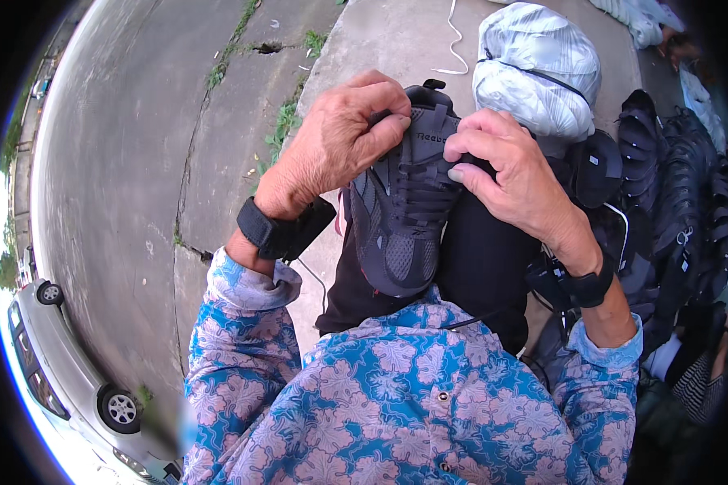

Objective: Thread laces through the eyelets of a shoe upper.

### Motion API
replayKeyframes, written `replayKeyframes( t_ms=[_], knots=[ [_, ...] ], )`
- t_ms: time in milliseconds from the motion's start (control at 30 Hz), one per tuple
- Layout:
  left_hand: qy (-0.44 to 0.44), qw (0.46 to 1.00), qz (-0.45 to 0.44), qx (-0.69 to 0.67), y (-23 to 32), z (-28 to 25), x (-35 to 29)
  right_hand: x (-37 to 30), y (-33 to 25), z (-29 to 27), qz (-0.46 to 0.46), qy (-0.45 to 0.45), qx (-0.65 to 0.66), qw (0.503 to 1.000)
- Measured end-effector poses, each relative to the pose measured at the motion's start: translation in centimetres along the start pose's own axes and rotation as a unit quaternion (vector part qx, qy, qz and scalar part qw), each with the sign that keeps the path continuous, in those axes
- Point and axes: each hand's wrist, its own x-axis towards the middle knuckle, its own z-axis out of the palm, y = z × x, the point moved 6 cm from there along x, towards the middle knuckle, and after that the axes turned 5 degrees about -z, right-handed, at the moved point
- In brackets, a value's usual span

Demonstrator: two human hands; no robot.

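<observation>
A dark grey and black sneaker (402, 202) rests on my lap, its toe pointing toward me and its tongue and collar at the far end. Black laces run across its front. At the upper left of the collar, my left hand (349, 125) is closed, thumb and forefinger pinched at the shoe's edge. My right hand (505, 166) is curled in a pinch at the right side of the tongue, beside the top of the laces. Whether its fingertips grip a lace or the edge of the upper cannot be made out.
A white plastic-wrapped bundle (538, 69) tied with a dark cord sits beyond my right hand. Rows of black shoes (679, 194) lie at the right. A white cord (461, 40) trails over the concrete ledge (380, 40). A silver car (73, 356) stands at the lower left.
</observation>
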Motion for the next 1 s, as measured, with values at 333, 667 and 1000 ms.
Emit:
replayKeyframes(
  t_ms=[333, 667, 1000],
  knots=[
    [-0.037, 0.987, -0.089, -0.131, -0.9, 0.7, -1.1, -1.2, -0.6, -0.2, 0.061, 0.001, -0.018, 0.998],
    [-0.103, 0.966, -0.145, -0.187, -1.1, 3.3, -0.7, -2.6, -1.7, -0.7, 0.051, -0.006, -0.096, 0.994],
    [-0.032, 0.966, -0.190, -0.171, -0.5, 2.1, -3.4, -2.2, -3.6, 1.0, -0.048, -0.014, -0.034, 0.998]
  ],
)
